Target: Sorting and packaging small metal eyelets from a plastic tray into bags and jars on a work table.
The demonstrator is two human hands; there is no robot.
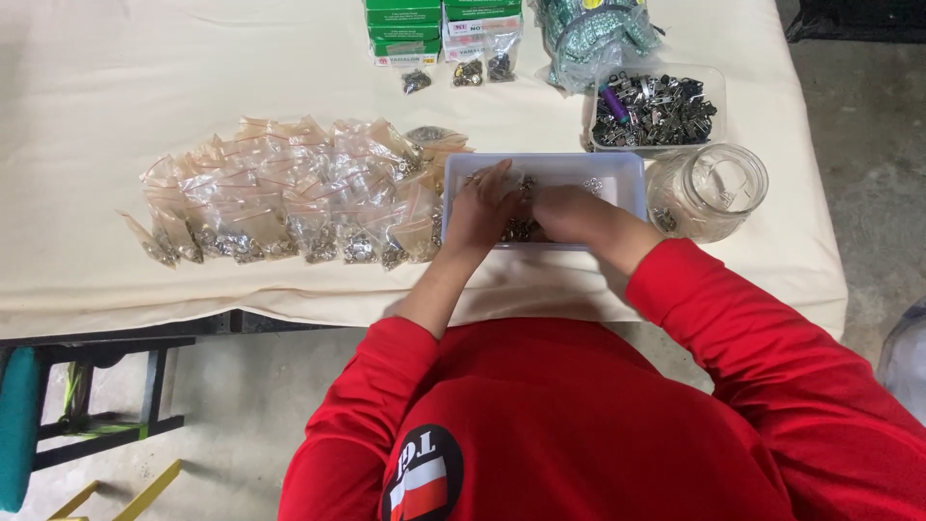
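L hand (479, 207) + R hand (569, 210) in white tray (617, 169) | small metal parts (521, 230) | grip unclear, prob. pinching

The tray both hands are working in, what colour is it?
White: a shallow rectangular plastic tray holding small metal parts, with the left hand and right hand inside. Head view shows it best.

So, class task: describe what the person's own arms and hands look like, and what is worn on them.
Both arms wear bright red long sleeves; the left sleeve is pushed up the forearm, the right sleeve ends near the wrist. The left hand and right hand are bare: no gloves visible.
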